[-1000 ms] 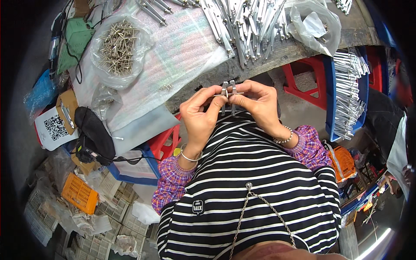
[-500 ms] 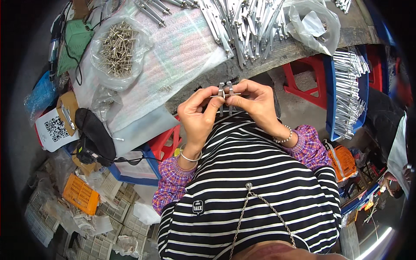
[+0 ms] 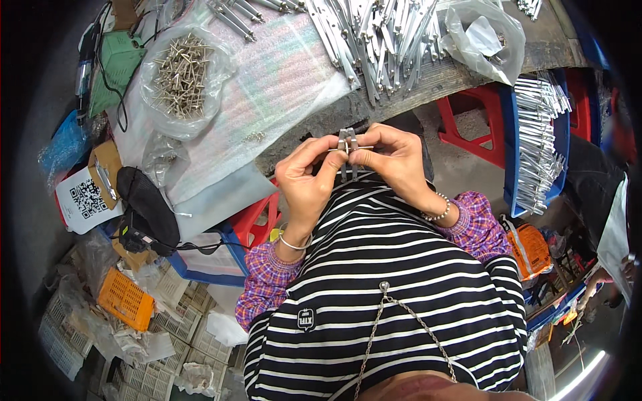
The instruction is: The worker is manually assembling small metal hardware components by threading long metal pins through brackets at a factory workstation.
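In front of my chest, at the near edge of the table, both hands are closed in a pinch. My left hand grips a slim metal strip between thumb and forefinger. A second, similar strip is pinched by my right hand. The two strips stand side by side, nearly touching, their lower ends hanging below my thumbs. A thin pin runs crosswise at the strips and pokes out by my right fingers. My fingertips hide how the pieces join.
A clear bag of metal pins lies on foam sheeting at left. Metal strips are heaped at the back, beside another plastic bag. A blue tray of strips stands right, near a red stool.
The two strips have come closer together, the gap between them nearly gone. My right fingers have shifted slightly left; my left hand has barely moved.
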`<state>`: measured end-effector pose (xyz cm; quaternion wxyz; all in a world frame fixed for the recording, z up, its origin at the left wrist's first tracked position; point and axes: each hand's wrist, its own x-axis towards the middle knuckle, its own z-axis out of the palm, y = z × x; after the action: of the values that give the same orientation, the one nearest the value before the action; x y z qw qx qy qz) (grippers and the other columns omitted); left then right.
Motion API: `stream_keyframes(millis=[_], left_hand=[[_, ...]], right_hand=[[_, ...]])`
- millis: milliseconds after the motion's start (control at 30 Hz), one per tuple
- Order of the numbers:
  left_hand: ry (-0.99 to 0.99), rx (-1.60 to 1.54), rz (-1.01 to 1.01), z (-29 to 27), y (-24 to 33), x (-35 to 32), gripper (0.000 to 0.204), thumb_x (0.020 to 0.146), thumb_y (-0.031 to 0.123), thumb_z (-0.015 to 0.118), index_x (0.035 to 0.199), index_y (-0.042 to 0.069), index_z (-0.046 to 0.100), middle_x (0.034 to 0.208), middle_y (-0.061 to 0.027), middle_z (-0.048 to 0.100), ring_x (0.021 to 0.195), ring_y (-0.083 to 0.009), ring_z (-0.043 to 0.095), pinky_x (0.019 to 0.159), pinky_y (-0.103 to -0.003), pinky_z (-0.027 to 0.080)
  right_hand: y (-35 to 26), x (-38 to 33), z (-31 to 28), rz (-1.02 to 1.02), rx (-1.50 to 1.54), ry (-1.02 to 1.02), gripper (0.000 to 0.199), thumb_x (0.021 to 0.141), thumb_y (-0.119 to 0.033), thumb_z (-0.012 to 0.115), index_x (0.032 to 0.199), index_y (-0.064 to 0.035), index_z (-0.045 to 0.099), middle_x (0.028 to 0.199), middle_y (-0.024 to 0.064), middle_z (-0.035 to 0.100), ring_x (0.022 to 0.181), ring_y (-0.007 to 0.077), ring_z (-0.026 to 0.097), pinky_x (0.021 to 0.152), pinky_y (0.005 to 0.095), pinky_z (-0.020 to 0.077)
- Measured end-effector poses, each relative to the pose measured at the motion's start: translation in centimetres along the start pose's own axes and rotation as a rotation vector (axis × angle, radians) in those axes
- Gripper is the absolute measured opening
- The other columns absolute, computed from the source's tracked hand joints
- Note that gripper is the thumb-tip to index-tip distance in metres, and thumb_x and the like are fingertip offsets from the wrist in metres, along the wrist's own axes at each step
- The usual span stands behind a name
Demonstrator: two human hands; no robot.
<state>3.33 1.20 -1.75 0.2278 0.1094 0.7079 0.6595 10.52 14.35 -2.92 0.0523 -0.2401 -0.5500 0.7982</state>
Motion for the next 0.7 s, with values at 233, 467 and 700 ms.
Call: stream_keyframes(millis=[233, 467, 700], left_hand=[[0.011, 0.004, -0.004, -0.1, 0.2, 0.1, 0.014, 0.075, -0.008, 0.065, 0.088, -0.006, 0.065, 0.077, -0.0051, 0.062, 0.066, -0.0059, 0.055, 0.056, -0.017, 0.043], [0.006, -0.033, -0.039, -0.3, 0.2, 0.1, 0.013, 0.075, -0.007, 0.065, 0.088, -0.006, 0.065, 0.078, -0.0053, 0.062, 0.067, -0.0061, 0.056, 0.058, -0.018, 0.044], [-0.038, -0.114, -0.125, 0.1, 0.9, 0.4, 0.021, 0.080, -0.004, 0.063, 0.101, -0.006, 0.060, 0.089, -0.0066, 0.063, 0.080, -0.0097, 0.059, 0.072, -0.021, 0.048]], right_hand=[[-0.1, 0.3, -0.1, 0.003, 0.018, -0.019, 0.014, 0.070, 0.003, 0.072, 0.083, 0.0028, 0.065, 0.076, 0.0029, 0.060, 0.070, 0.0082, 0.054, 0.063, 0.0198, 0.0428], [-0.3, 0.6, -0.4, 0.056, 0.002, -0.069, 0.015, 0.070, 0.000, 0.073, 0.080, 0.0018, 0.063, 0.077, 0.0013, 0.060, 0.071, 0.0062, 0.055, 0.063, 0.0195, 0.0442], [-0.8, 1.2, -0.5, 0.137, 0.053, -0.035, 0.014, 0.075, -0.002, 0.070, 0.086, 0.0008, 0.062, 0.079, 0.0009, 0.061, 0.074, 0.0080, 0.059, 0.064, 0.0205, 0.0497]])
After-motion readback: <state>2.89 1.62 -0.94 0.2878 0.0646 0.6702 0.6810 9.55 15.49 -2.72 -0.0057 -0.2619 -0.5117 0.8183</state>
